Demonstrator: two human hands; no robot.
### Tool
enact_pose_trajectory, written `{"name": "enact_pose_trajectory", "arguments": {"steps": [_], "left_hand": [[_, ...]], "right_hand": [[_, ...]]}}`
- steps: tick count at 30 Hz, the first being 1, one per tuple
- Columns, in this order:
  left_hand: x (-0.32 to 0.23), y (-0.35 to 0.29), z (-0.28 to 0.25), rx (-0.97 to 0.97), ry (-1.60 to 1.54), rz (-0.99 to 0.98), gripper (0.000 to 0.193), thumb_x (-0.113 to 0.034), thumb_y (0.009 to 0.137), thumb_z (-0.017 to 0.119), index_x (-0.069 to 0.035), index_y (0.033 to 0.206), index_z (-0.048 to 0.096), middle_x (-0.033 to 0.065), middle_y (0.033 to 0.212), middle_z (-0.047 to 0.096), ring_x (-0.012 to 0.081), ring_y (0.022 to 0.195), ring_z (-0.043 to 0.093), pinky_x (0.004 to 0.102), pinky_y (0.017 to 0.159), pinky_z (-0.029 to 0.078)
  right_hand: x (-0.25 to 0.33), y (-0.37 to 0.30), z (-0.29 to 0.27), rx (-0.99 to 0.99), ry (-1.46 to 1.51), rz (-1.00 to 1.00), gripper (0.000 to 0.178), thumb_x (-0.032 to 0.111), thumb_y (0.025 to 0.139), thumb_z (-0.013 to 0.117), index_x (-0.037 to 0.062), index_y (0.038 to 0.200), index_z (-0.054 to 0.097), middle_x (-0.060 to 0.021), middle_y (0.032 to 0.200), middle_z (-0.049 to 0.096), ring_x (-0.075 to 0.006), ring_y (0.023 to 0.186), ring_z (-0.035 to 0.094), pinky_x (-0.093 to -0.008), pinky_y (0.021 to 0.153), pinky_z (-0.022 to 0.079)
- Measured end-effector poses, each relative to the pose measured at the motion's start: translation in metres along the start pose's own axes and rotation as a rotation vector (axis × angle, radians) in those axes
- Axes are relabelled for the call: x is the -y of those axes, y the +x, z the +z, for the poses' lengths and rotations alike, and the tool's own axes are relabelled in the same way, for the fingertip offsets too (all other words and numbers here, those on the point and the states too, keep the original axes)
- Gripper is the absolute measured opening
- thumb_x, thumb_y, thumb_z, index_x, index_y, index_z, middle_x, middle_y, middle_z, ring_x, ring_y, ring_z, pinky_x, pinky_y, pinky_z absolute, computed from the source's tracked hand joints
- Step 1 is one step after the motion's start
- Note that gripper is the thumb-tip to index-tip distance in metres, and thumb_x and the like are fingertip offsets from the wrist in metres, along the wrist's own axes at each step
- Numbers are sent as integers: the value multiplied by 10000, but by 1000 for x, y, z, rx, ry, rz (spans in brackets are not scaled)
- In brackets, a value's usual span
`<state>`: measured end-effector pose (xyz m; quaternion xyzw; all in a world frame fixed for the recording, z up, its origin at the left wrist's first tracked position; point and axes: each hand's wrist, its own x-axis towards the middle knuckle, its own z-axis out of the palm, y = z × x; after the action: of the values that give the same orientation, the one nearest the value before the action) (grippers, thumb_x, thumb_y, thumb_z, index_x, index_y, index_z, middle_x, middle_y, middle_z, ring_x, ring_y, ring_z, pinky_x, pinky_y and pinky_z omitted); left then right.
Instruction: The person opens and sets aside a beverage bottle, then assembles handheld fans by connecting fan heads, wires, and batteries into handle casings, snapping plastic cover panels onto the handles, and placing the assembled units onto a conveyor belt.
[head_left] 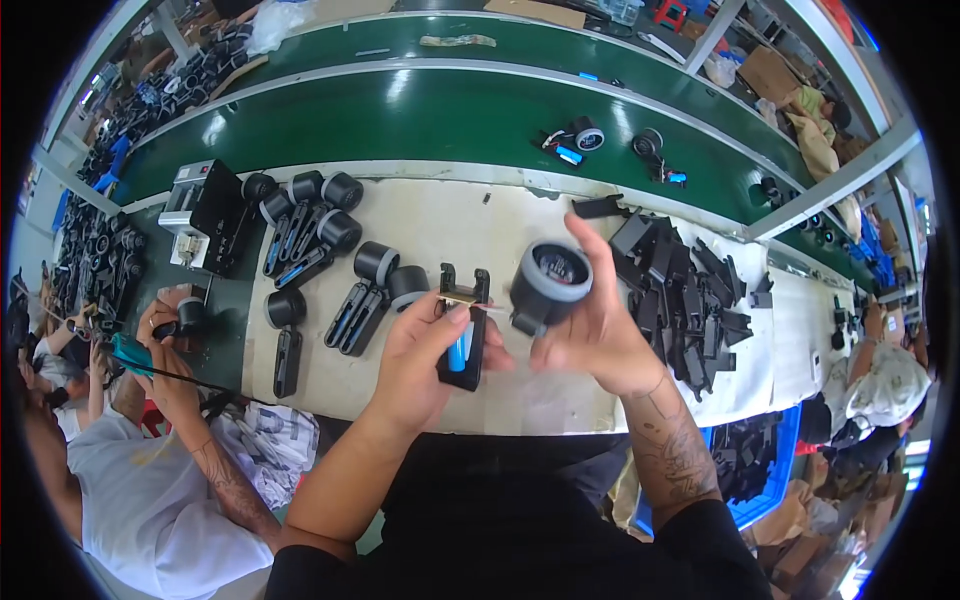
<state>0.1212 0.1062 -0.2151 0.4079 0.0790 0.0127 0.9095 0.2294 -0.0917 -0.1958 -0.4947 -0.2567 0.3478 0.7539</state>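
My left hand (412,358) is closed on a black handle housing (464,379), held upright with its forked end away from me. Inside the housing lies a blue cylindrical battery (457,352), with a small board above it near my thumb. My right hand (612,345) is closed round a black cylindrical fan head (540,304) with a grey rim, its round opening tilted up. Thin wires seem to run between head and housing. The right fingertips are slightly blurred.
Left on the table are several units with round heads and handles (345,318) and a black machine (207,215). A pile of black housings (665,290) lies right, above a blue crate (785,460). A green conveyor (400,120) runs behind. A co-worker (165,480) sits at left.
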Motion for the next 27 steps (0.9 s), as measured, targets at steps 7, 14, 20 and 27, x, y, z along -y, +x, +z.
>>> {"name": "enact_pose_trajectory", "arguments": {"steps": [7, 14, 20, 27], "left_hand": [[-21, -5, -6, 55, -44, 6, 233, -207, 1035, 526, -9, 1156, 547, 224, 1017, 704, 325, 816, 744, 378, 775, 602], [-23, -3, 0, -16, 265, 34, 283, -57, 1007, 628, 59, 1264, 594, 184, 1134, 720, 243, 980, 735, 351, 874, 600], [-21, -3, 1, -2, 241, 49, 203, 22, 969, 657, 66, 1165, 625, 168, 1141, 712, 240, 1038, 725, 384, 913, 613], [-24, -2, 8, -7, 229, 87, 150, 30, 950, 685, 53, 1096, 663, 134, 1097, 724, 224, 1039, 725, 396, 897, 631]], "right_hand": [[-16, 1, 0, -11, -429, -56, 754, -26, 782, 839, 40, 1439, 475, -90, 1327, 552, -199, 1185, 603, -335, 928, 535], [22, 17, 6, -47, -370, -246, 757, 64, 781, 888, 1, 1404, 461, -104, 1262, 638, -182, 1163, 632, -344, 1013, 494], [36, 30, 10, 14, -435, -262, 733, 85, 812, 874, 14, 1409, 455, -119, 1282, 637, -191, 1194, 626, -347, 1040, 478], [34, 33, 13, 35, -414, -289, 723, 81, 822, 869, 15, 1414, 458, -125, 1308, 617, -201, 1196, 627, -357, 1048, 477]]}}
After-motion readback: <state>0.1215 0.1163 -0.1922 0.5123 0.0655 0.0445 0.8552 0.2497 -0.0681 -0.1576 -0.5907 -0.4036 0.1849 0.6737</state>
